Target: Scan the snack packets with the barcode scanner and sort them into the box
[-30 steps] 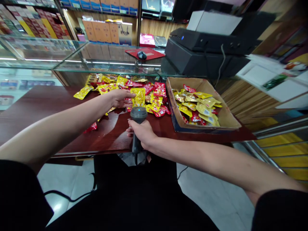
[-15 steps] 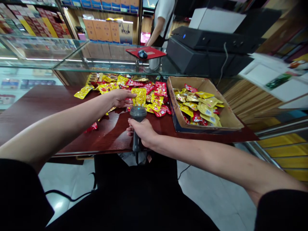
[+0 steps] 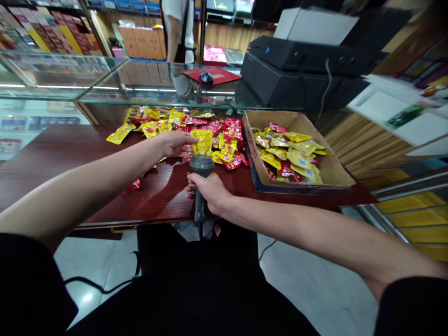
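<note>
Between the fingers of my left hand is a small yellow snack packet, held up with its printed face toward me. My right hand wraps round the handle of a dark grey barcode scanner, whose head points at the packet from just below it. Behind both hands lies a loose heap of red and yellow packets on the brown wooden table. To the right of the heap stands an open cardboard box with several similar packets inside.
Beyond the table is a glass counter with a red mat and a computer mouse on it. Bulky black equipment stands at the back right. Another person is behind the counter. One red packet lies under my left forearm.
The person behind the counter has moved left. The blue light on the scanner's head no longer shows. My hands have barely moved and keep the same hold.
</note>
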`<state>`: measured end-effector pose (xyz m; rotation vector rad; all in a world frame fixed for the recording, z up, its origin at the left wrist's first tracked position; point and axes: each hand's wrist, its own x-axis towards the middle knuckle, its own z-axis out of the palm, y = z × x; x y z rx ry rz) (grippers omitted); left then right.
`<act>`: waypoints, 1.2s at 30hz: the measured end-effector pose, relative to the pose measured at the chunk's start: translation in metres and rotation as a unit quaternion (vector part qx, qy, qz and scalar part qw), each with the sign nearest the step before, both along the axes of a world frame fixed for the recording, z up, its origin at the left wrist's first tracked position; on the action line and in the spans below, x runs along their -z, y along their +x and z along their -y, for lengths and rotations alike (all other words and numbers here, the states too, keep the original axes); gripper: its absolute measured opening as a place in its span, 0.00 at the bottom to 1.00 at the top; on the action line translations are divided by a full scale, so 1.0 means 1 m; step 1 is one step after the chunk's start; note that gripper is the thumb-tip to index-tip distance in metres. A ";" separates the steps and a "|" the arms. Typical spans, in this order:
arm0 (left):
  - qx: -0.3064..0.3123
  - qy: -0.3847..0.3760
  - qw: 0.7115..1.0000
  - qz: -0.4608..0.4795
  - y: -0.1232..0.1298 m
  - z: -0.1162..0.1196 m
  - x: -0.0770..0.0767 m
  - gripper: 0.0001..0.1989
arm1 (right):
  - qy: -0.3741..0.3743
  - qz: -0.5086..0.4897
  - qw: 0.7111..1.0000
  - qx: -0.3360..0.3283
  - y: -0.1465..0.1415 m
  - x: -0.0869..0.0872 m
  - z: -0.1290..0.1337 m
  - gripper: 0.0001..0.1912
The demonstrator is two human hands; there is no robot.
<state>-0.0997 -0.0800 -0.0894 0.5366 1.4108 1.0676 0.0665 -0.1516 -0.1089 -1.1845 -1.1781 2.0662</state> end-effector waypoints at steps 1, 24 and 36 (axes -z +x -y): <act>-0.003 -0.005 1.000 -0.008 0.000 0.002 -0.001 0.14 | 0.012 0.006 1.000 0.002 0.005 -0.005 -0.002 0.05; 0.202 0.056 0.961 0.180 0.181 -0.123 -0.119 0.35 | 0.057 -0.034 0.979 0.192 0.194 -0.142 -0.189 0.08; 0.114 0.072 0.983 0.124 0.133 -0.181 -0.119 0.37 | 0.093 0.013 0.967 0.238 0.194 -0.143 -0.237 0.05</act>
